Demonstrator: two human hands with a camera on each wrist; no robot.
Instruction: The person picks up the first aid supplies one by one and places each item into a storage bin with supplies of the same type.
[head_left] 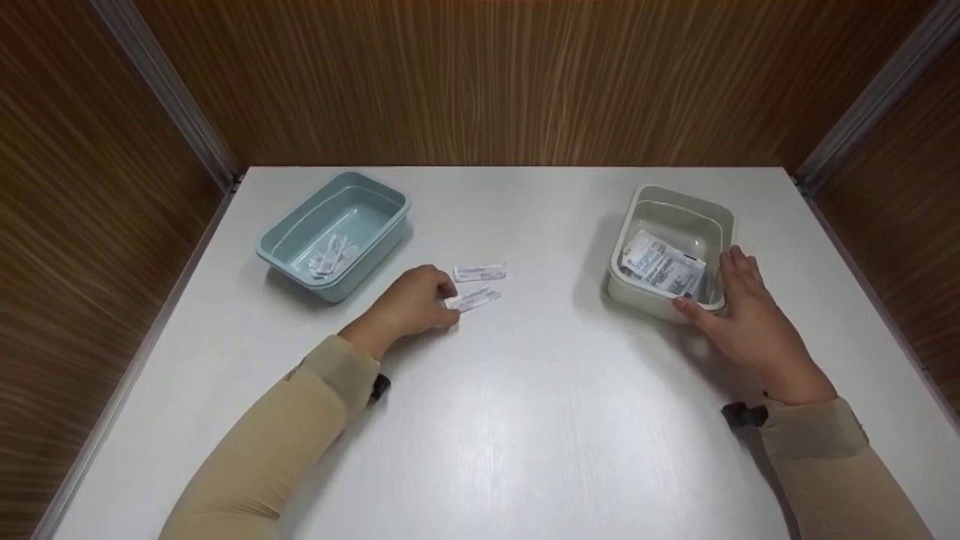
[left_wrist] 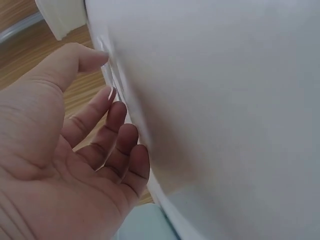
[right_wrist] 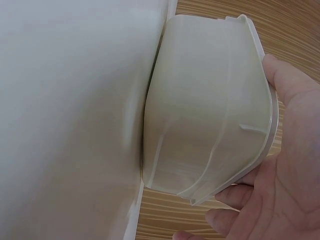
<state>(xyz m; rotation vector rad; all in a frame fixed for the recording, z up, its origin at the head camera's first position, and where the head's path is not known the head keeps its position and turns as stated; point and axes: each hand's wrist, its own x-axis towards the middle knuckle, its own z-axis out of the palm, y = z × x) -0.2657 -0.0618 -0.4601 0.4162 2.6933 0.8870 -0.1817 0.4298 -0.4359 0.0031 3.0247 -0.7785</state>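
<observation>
My left hand (head_left: 418, 301) is over the table, its thumb and index finger spread either side of the near end of a small white wrapped strip packet (head_left: 480, 298). A gap shows between those fingertips in the left wrist view. A second strip packet (head_left: 480, 272) lies just beyond it. My right hand (head_left: 750, 322) holds a beige-grey plastic basin (head_left: 637, 298) at its near right corner, with the thumb on the near rim and the fingers along the right side. Inside the basin lie larger printed white packets (head_left: 664, 264).
A blue-green plastic basin (head_left: 385, 251) stands at the left back with several small strip packets (head_left: 332, 256) inside. Wood-patterned panels (head_left: 525, 82) rise behind the white table (head_left: 525, 420) and on both sides.
</observation>
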